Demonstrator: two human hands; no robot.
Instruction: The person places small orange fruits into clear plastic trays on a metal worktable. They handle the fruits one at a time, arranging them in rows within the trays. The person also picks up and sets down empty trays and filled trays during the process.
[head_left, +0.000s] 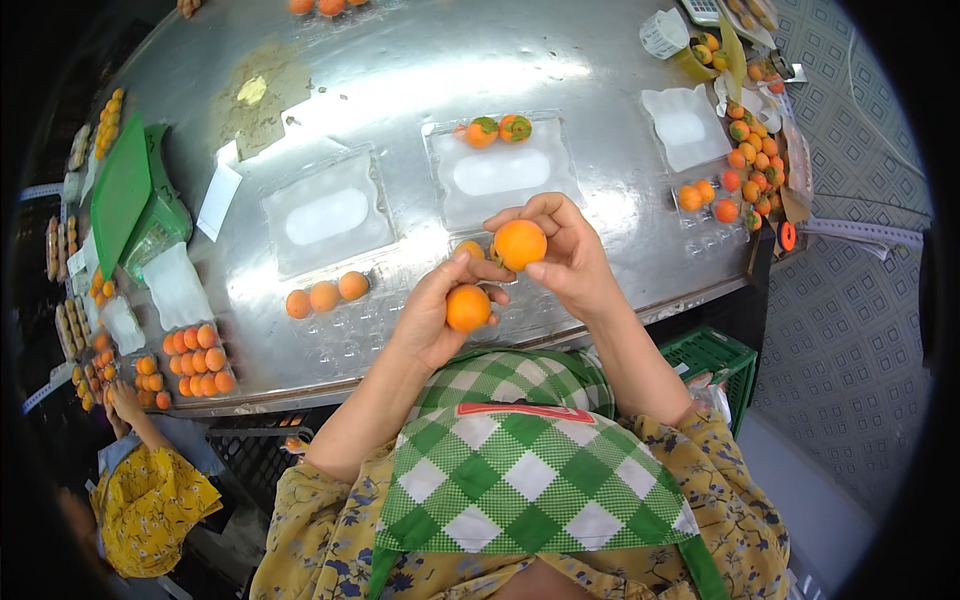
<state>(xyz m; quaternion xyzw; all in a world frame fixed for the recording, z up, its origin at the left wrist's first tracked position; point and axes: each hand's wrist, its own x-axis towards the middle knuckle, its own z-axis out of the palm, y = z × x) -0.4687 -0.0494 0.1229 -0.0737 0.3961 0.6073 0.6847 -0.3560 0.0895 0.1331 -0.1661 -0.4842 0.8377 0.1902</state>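
My left hand (439, 311) holds an orange persimmon (469, 308) against its palm, with its fingertips close to my right hand. My right hand (566, 259) grips another persimmon (520, 245) between thumb and fingers. Behind my left fingers a further orange fruit (470, 250) partly shows. Beyond the hands, two persimmons with green calyxes (498, 130) sit at the far edge of an open clear plastic tray (457, 199) with a cushioned lining. To the left, three orange fruits (324, 296) stand in the far row of a clear moulded tray (337, 341); its lined lid (330, 240) lies behind them.
On the metal table (600, 97), a pile of persimmons (757, 161) lies right, beside a partly filled tray (709, 225). Filled trays (199, 360) and green containers (124, 195) stand left. Another person in yellow sleeves (154, 495) is at lower left. A green crate (709, 352) stands below the table.
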